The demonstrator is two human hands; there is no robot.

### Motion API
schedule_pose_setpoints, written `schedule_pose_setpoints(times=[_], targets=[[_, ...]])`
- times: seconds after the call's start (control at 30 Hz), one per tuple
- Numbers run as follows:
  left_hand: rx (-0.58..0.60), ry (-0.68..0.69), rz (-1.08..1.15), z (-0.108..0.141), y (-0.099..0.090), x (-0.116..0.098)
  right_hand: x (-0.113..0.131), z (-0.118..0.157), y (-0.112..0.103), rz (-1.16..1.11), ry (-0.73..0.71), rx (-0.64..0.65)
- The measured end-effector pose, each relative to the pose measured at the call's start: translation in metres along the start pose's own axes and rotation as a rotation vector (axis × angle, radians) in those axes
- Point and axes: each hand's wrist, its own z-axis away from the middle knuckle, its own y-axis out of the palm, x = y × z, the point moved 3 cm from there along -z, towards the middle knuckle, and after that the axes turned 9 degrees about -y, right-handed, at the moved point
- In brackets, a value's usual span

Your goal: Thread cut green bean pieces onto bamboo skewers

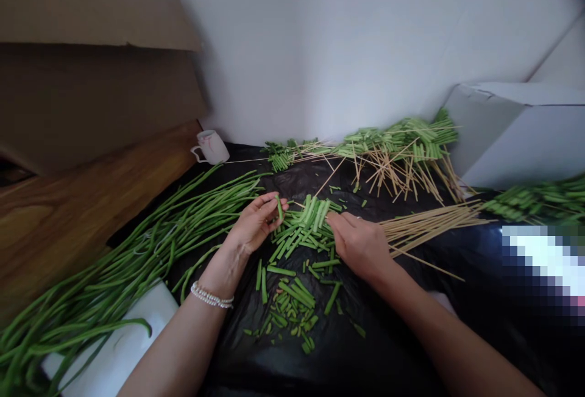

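Head view: the left hand (259, 219) pinches one cut bean piece (280, 209) upright between thumb and fingers, while the right hand (361, 244) is closed beside a row of pieces (316, 214), seemingly gripping the skewer (298, 205) that runs through them, though its fingers hide the grip. Loose cuttings (295, 299) lie on the black sheet (265, 372) below; bare skewers (434, 223) fan out beyond the right wrist. To do this well, the tip should probably meet the piece squarely at mid-length, with the left fingertips clear of its line, and pressure gentle enough to avoid splitting.
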Motion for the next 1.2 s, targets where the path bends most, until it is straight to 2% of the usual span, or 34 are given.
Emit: schedule_pose_setpoints(times=[0.33, 0.77, 1.2], targets=[[0.115, -0.062, 0.023, 0.001, 0.006, 0.006, 0.008, 0.000, 0.005, -0.035, -0.026, 0.064], [0.174, -0.058, -0.047, 0.005, 0.011, 0.006, 0.008, 0.002, 0.009, -0.032, 0.000, 0.147], [0.100, -0.056, -0.058, 0.002, 0.009, 0.007, 0.007, 0.000, 0.007, -0.036, 0.012, 0.151]])
